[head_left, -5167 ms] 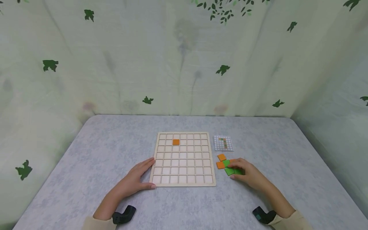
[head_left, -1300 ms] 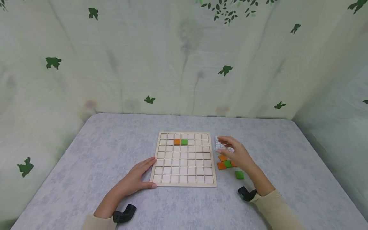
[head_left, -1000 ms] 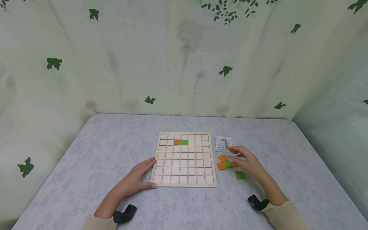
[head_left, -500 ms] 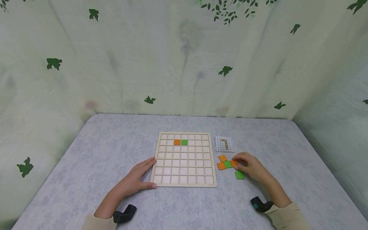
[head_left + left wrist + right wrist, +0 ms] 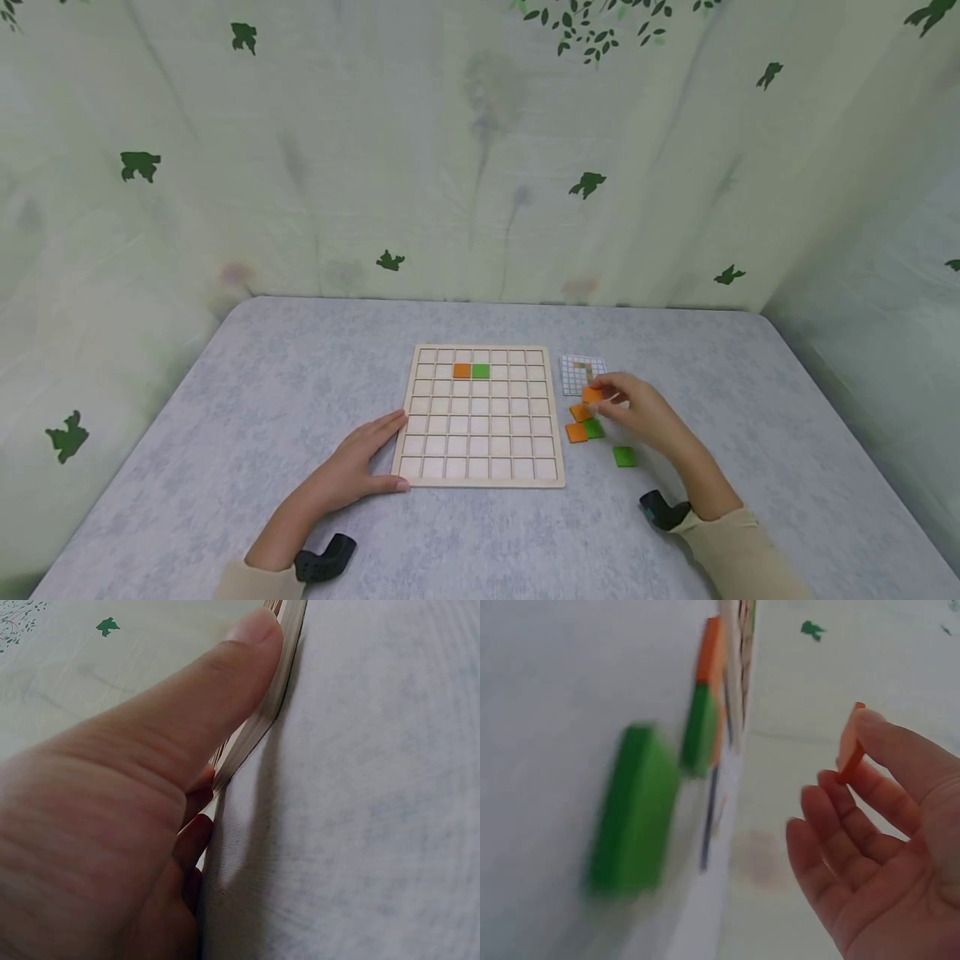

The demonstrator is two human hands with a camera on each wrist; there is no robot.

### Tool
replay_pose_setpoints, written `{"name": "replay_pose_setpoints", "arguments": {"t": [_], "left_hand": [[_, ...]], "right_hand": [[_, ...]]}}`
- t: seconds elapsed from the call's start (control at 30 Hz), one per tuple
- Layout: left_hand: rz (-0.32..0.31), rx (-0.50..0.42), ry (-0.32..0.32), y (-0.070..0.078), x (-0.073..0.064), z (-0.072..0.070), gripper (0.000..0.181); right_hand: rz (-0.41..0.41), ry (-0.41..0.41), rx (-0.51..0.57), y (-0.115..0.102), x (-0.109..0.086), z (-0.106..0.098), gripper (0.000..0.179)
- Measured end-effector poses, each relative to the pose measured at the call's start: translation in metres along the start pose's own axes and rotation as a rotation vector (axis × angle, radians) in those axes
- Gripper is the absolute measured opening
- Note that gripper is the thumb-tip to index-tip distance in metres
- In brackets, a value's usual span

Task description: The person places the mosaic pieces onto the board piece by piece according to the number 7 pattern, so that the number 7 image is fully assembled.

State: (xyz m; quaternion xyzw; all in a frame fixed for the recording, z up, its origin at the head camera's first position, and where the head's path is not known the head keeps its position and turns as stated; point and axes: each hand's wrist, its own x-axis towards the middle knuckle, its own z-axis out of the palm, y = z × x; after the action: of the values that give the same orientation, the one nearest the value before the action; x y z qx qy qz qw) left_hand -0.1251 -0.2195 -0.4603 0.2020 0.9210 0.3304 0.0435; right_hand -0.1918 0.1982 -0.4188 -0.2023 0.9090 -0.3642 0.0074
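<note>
In the head view a wooden grid board (image 5: 478, 447) lies on the table, an orange tile (image 5: 462, 371) and a green tile (image 5: 481, 371) side by side in its second row from the top. My left hand (image 5: 358, 463) rests against the board's lower left corner, fingers at the left side and thumb at the front edge. Raised off the table, my right hand (image 5: 643, 410) pinches another orange tile (image 5: 850, 746) between thumb and fingertips. Under it lie a loose orange tile (image 5: 580, 412), one more orange tile (image 5: 576, 432) and a green tile (image 5: 594, 428).
A small printed pattern card (image 5: 573, 375) lies right of the board, partly covered by my right hand. Nearer the front, a single green tile (image 5: 624, 457) lies apart. The table (image 5: 300, 350) runs back to a pale curtain (image 5: 420, 150) with leaf prints.
A green tile has come onto the board beside the orange one. My right hand has gone back to the loose tiles, taken the rightmost orange one and lifted it toward the card. My left hand stays put.
</note>
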Motion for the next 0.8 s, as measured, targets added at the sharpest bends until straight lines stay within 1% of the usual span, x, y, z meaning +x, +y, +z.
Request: {"name": "replay_pose_setpoints", "arguments": {"t": [0.17,0.23,0.37,0.47,0.6,0.8], "left_hand": [[0.000,0.007,0.002,0.000,0.000,0.000,0.096],[0.000,0.006,0.003,-0.001,0.000,0.000,0.096],[-0.005,0.001,-0.002,0.000,-0.001,-0.001,0.096],[-0.008,0.002,-0.009,0.000,0.000,-0.001,0.096],[-0.010,0.003,-0.012,0.001,0.000,-0.002,0.096],[-0.006,-0.005,-0.006,0.001,-0.001,-0.001,0.095]], "right_hand": [[-0.124,0.057,0.051,-0.024,0.027,0.008,0.032],[-0.161,0.076,0.076,-0.033,0.040,0.013,0.032],[-0.193,0.095,0.133,-0.046,0.065,0.028,0.032],[-0.179,0.090,0.168,-0.050,0.080,0.040,0.032],[-0.130,0.062,0.194,-0.049,0.094,0.058,0.031],[-0.043,0.007,0.209,-0.039,0.102,0.082,0.030]]}}
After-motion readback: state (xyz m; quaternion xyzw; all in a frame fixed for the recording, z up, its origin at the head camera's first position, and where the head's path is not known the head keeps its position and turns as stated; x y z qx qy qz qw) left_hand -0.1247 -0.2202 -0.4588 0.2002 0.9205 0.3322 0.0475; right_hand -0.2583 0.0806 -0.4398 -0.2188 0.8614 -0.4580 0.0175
